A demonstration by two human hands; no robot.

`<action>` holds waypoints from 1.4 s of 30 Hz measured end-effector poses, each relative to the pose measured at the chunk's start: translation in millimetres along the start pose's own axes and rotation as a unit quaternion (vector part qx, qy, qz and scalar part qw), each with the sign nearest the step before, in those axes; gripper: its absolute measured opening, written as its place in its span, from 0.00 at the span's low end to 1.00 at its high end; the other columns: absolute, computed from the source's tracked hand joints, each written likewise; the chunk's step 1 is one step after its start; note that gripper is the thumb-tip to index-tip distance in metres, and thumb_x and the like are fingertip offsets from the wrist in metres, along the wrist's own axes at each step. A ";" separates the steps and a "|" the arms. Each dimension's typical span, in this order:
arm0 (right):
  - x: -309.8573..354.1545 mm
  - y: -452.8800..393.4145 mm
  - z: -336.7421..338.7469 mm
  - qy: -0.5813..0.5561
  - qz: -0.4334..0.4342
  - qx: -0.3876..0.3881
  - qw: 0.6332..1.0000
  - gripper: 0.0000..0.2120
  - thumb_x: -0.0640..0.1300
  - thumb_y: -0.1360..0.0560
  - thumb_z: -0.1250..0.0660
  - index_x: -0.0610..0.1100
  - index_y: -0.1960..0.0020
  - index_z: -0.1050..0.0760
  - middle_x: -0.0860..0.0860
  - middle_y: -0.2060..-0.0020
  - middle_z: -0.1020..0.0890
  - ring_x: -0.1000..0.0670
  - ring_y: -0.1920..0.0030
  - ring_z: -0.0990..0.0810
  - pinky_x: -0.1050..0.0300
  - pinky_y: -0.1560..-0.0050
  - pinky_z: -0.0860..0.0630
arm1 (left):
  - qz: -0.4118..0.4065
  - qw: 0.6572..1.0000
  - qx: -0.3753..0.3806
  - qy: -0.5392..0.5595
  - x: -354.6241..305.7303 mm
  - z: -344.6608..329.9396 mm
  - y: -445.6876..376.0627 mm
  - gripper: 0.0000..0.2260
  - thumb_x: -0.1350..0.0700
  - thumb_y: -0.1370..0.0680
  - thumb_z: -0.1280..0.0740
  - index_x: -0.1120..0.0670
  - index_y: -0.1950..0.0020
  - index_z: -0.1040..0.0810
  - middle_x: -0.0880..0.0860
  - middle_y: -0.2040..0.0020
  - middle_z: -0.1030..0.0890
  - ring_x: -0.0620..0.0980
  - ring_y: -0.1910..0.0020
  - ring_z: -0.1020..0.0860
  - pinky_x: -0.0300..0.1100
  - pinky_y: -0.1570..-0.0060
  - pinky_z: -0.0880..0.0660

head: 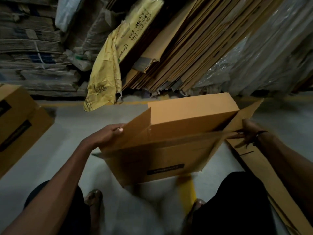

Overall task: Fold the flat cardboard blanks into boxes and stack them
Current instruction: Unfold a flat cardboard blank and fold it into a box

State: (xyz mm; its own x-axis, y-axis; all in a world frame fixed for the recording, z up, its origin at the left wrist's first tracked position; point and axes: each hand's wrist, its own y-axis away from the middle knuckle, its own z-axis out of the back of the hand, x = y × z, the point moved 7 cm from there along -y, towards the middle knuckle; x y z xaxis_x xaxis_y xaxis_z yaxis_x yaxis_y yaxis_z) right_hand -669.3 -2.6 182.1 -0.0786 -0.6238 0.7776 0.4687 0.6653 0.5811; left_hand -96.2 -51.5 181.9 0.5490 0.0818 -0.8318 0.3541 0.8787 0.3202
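A brown cardboard box (162, 160) is held above the grey floor between my knees, half opened, with a black label on its near wall. Its far flap stands folded over and the side flaps stick out. My left hand (108, 133) grips the edge of the left flap, thumb on top. My right hand (247, 131) holds the right flap at its lower edge, fingers partly hidden behind the cardboard. Flat blanks (264, 170) lie on the floor at the right, under my right forearm.
Folded boxes (18, 122) stand stacked at the left. Large flat cardboard sheets (186, 53) lean at the back, with a yellow bag (105, 77) draped beside them and plastic-wrapped bundles (264, 53) at the right. Grey floor (71, 126) lies ahead.
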 end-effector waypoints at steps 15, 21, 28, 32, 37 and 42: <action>-64.4 -8.8 -43.3 -0.321 -0.042 0.004 0.946 0.29 0.62 0.17 0.55 0.50 0.21 0.43 0.44 0.23 0.35 0.27 0.27 0.36 0.22 0.44 0.31 | -0.101 0.915 0.063 -0.387 -34.6 -80.0 -41.5 0.28 0.39 0.26 0.29 0.38 0.27 0.32 0.43 0.36 0.23 0.48 0.42 0.22 0.47 0.46 0.21; -58.6 10.0 -73.8 -0.362 -0.028 0.099 0.926 0.35 0.64 0.20 0.40 0.52 0.19 0.46 0.41 0.23 0.36 0.29 0.29 0.33 0.27 0.37 0.29 | -0.172 0.887 -0.118 -0.411 -56.1 -74.4 -44.4 0.07 0.51 0.19 0.36 0.45 0.42 0.22 0.48 0.58 0.21 0.47 0.62 0.25 0.42 0.66 0.33; -52.5 49.0 -151.5 -0.284 -0.065 0.256 0.922 0.55 0.65 0.34 0.22 0.56 0.19 0.52 0.33 0.22 0.45 0.22 0.40 0.24 0.26 0.42 0.24 | -0.213 0.867 -0.182 -0.411 -64.7 -85.2 -26.1 0.03 0.52 0.21 0.32 0.50 0.53 0.22 0.48 0.67 0.25 0.48 0.69 0.27 0.40 0.70 0.36; -49.8 69.9 -180.6 -0.222 -0.050 0.275 0.934 0.46 0.62 0.31 0.23 0.62 0.22 0.46 0.40 0.20 0.45 0.22 0.39 0.25 0.27 0.44 0.23 | -0.229 0.838 -0.201 -0.452 -71.4 -97.6 -7.8 0.03 0.56 0.25 0.28 0.50 0.55 0.21 0.48 0.70 0.25 0.48 0.74 0.31 0.36 0.72 0.47; -53.6 77.8 -205.7 -0.233 -0.045 0.251 0.938 0.18 0.43 0.19 0.34 0.41 0.32 0.32 0.35 0.31 0.28 0.31 0.48 0.16 0.41 0.53 0.15 | -0.294 0.813 -0.239 -0.443 -73.9 -110.8 7.4 0.07 0.54 0.22 0.36 0.48 0.50 0.18 0.48 0.65 0.17 0.52 0.71 0.20 0.40 0.74 0.29; -50.7 83.2 -213.0 -0.377 -0.041 0.238 0.894 0.10 0.28 0.20 0.45 0.35 0.42 0.30 0.35 0.46 0.20 0.33 0.48 0.19 0.39 0.56 0.17 | -0.286 0.798 -0.273 -0.455 -82.9 -103.6 9.9 0.16 0.65 0.30 0.24 0.55 0.43 0.16 0.56 0.52 0.14 0.59 0.62 0.16 0.49 0.66 0.19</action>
State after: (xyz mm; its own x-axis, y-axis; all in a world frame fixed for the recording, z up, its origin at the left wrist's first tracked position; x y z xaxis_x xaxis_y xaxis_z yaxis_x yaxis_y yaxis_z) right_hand -438.9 -3.1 139.9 -0.7506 -0.3447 0.5637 0.0196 0.8411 0.5405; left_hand -216.7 -1.0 207.1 0.8262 -0.5631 -0.0179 0.4976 0.7442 -0.4457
